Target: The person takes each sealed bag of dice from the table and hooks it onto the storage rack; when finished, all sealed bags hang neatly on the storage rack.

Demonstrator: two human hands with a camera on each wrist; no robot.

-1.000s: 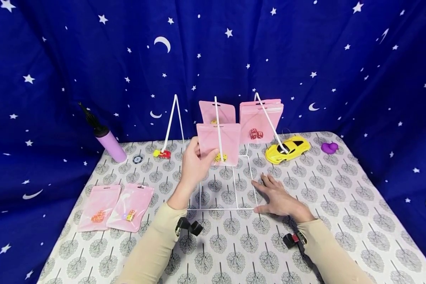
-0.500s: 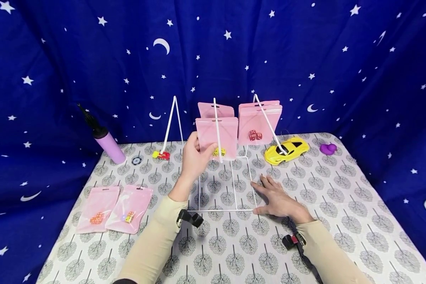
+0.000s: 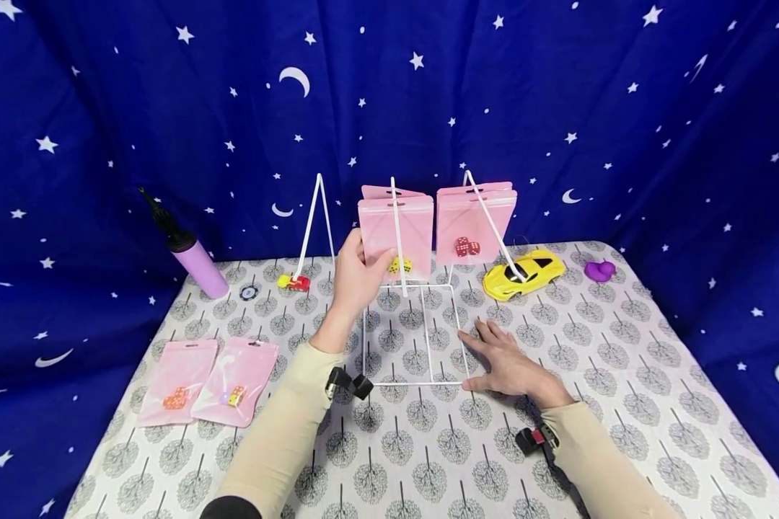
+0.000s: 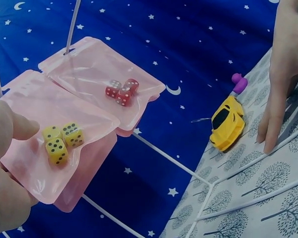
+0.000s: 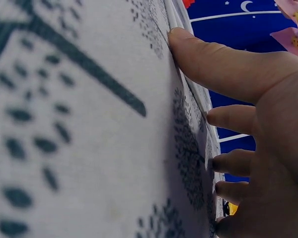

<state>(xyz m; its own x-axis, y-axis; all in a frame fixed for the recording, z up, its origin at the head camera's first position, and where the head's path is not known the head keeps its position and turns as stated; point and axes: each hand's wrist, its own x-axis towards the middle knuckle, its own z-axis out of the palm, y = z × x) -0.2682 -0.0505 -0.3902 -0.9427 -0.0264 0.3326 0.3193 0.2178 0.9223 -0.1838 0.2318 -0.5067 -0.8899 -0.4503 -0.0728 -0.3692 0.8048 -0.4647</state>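
Starry blue curtain (image 3: pixel 188 144) behind a bench (image 3: pixel 714 497)
Beyond the left grip (image 3: pixel 358 277) it hangs in soft folds, with white stars (image 3: pixel 417 61) and crescent moons (image 3: pixel 302 76); below that grip, pale cloth (image 3: pixel 457 490) printed with grey trees (image 3: pixel 422 415) lies evenly lit.

Before a blue curtain (image 3: pixel 169 94) there were a lilac pump (image 3: pixel 200 270), a round disc (image 3: pixel 249 293), a tiny toy car (image 3: pixel 301 284), a bigger yellow car (image 3: pixel 537 271) and a purple duck (image 3: pixel 599 272).
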